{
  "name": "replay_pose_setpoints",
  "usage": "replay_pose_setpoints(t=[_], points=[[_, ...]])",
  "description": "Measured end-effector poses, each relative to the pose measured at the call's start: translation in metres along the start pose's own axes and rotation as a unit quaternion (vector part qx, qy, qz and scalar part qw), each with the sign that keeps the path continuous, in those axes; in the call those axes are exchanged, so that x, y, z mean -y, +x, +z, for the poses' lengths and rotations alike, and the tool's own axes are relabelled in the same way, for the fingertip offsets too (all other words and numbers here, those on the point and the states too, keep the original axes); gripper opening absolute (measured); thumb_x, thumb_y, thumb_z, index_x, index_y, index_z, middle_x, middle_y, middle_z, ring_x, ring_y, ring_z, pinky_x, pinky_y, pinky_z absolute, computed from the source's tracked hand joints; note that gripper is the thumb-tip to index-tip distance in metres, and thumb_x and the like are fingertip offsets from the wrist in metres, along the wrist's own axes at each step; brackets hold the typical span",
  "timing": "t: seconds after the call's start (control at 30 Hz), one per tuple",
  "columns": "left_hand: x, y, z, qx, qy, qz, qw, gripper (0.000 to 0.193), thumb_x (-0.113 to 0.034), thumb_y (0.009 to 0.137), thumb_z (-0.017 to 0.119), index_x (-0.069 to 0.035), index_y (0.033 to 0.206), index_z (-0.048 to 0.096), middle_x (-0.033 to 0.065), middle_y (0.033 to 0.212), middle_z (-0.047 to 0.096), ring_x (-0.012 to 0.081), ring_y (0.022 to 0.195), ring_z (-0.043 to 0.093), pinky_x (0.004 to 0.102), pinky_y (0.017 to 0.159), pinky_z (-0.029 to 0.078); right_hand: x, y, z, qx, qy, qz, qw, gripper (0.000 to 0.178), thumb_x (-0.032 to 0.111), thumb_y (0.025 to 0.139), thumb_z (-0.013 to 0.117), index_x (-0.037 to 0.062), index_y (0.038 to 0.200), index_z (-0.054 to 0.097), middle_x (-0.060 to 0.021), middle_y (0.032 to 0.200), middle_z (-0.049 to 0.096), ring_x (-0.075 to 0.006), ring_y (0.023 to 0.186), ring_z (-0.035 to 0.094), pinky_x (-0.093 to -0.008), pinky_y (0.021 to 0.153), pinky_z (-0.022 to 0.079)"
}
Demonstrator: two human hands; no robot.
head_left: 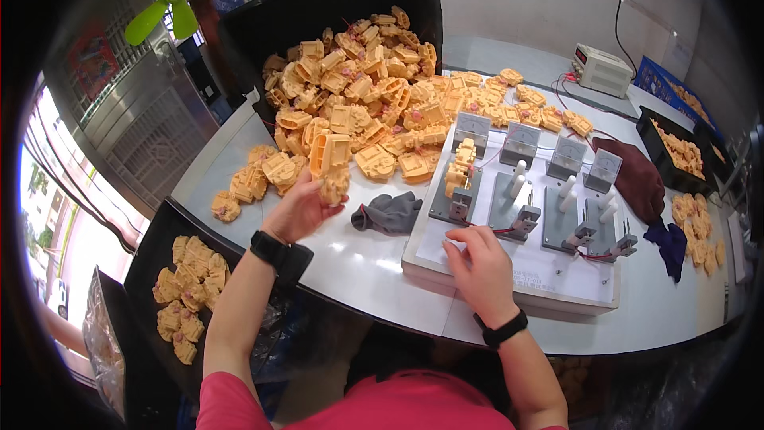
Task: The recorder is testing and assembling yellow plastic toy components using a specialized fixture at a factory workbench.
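Note:
My left hand is closed on a yellow plastic housing, held upright in front of the big heap. My right hand, with thumb and fingers apart and nothing between them, hovers at the front left of a white test board. Along that board stand several grey fixtures with white pegs, each with a small analogue meter behind it. Another yellow housing sits on the leftmost fixture, just beyond my right fingers.
Yellow housings spill from a tipped black bin across the table. A grey cloth lies left of the board. At lower left, a black crate holds more housings. A power supply and brown cloth are at right.

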State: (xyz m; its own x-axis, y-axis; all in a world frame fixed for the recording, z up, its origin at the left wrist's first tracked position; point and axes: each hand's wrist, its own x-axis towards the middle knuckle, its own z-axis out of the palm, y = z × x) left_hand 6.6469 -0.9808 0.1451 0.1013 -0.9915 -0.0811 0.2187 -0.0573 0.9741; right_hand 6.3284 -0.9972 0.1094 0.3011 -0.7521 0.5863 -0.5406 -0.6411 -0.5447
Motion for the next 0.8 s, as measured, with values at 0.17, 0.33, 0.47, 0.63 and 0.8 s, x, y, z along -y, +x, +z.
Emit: replay_pose_setpoints(t=[0.17,0.33,0.47,0.63,0.8], points=[[0.010,-0.033,0.035,0.224,-0.313,-0.044,0.922,0.077,-0.064,0.090,0.050,-0.009,0.142,0.041,0.0133,0.127,0.056,0.0228,0.104,0.060,0.0375,0.092,0.050,-0.012,-0.027,-0.057,-0.093,0.140,0.091,0.982,0.024,0.008,0.089,0.065,0.0024,0.111,0.059,-0.0082,0.102,0.057,-0.0171,0.085,0.055,-0.0285,0.070,0.045],[0.031,-0.037,0.089,0.259,-0.468,-0.107,0.838,0.091,-0.076,0.086,0.046,-0.010,0.147,0.034,0.0143,0.133,0.051,0.0209,0.098,0.061,0.0343,0.087,0.053,-0.031,-0.038,-0.072,-0.063,0.174,0.213,0.959,0.031,0.013,0.093,0.062,0.0004,0.120,0.055,-0.0095,0.107,0.057,-0.0200,0.093,0.058,-0.0295,0.078,0.049],[0.027,-0.034,0.127,0.255,-0.463,-0.129,0.839,0.090,-0.075,0.088,0.043,-0.011,0.149,0.032,0.0155,0.136,0.049,0.0186,0.094,0.061,0.0324,0.083,0.054,-0.027,-0.032,-0.069,-0.017,0.189,0.222,0.956,0.030,0.016,0.094,0.062,-0.0004,0.119,0.056,-0.0131,0.108,0.063,-0.0210,0.100,0.061,-0.0311,0.082,0.049],[0.028,-0.024,0.144,0.267,-0.418,-0.142,0.857,0.087,-0.076,0.089,0.037,-0.013,0.150,0.032,0.0168,0.136,0.050,0.0164,0.088,0.060,0.0305,0.078,0.052,-0.027,-0.023,-0.071,0.020,0.228,0.222,0.948,0.029,0.018,0.097,0.058,-0.0007,0.119,0.057,-0.0135,0.108,0.064,-0.0210,0.099,0.063,-0.0317,0.080,0.051],[0.026,-0.015,0.151,0.261,-0.380,-0.153,0.874,0.086,-0.077,0.090,0.033,-0.013,0.148,0.036,0.0166,0.132,0.054,0.0183,0.091,0.060,0.0332,0.081,0.051,-0.039,-0.026,-0.064,-0.030,0.240,0.202,0.949,0.027,0.019,0.099,0.055,0.0000,0.118,0.057,-0.0131,0.106,0.064,-0.0205,0.092,0.064,-0.0314,0.076,0.051]])
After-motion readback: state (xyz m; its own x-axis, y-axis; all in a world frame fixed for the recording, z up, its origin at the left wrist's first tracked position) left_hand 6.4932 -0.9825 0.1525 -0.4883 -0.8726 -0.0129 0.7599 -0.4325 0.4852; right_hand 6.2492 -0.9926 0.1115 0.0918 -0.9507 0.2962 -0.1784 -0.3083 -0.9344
